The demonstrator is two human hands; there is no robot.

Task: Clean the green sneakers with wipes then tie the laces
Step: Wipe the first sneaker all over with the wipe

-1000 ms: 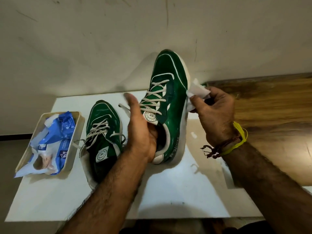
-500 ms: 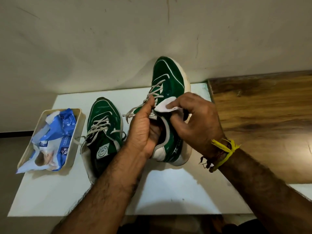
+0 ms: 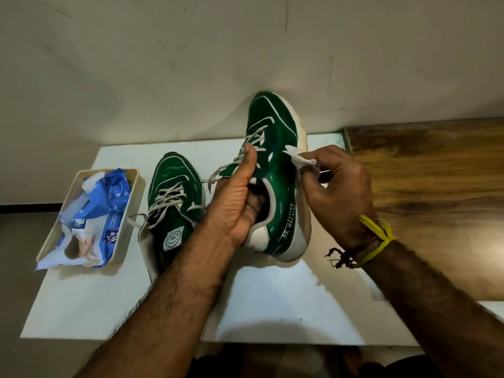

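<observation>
Shoe number one (image 3: 275, 170) is up off the white table (image 3: 272, 309), toe pointing at the wall. My left hand (image 3: 234, 203) holds it: my fingers go down inside the hole where a foot goes, and my thumb lies on top by the laces. My right hand (image 3: 338, 192) pinches a small white wipe (image 3: 298, 159) in curled fingers, and the wipe touches the shiny green side of the shoe. A yellow string (image 3: 377, 236) is tied round my right wrist.

Shoe number two (image 3: 174, 197) sits flat on the table, just left of my left arm. Its white laces are loose and one end hangs toward a cream tray (image 3: 131, 214). The tray sits at the left edge of the table, and a crumpled blue and white wipe pack (image 3: 95, 214) lies in it.

The table stands against a plain pale wall (image 3: 191, 64) with a few dark marks. On the right is a brown wood top (image 3: 436, 173), right beside the white one.
</observation>
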